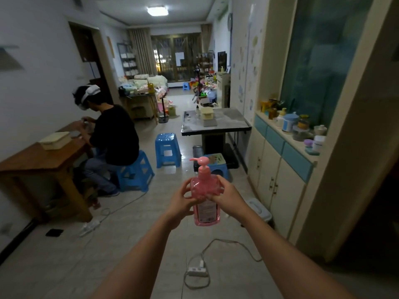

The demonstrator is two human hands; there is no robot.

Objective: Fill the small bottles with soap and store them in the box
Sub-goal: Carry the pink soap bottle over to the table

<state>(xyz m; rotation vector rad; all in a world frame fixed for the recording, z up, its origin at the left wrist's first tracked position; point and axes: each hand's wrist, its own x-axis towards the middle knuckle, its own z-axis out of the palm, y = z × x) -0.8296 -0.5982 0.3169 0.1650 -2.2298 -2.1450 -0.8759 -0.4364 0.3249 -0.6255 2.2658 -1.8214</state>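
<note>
Head-cam wearer, arms only in view: L hand (181, 202), R hand (227, 198) bare; L forearm (140, 251), R forearm (280, 244) bare as far as seen. Clothing out of view.

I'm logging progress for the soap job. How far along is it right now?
Early. Done: nothing visibly filled or boxed. In hand: the left hand and right hand both grip the pink soap bottle, upright, over the floor. Left: filling and storing; the cream box and what looks like a small bottle stand on the grey table ahead, too far off to judge further.
</note>
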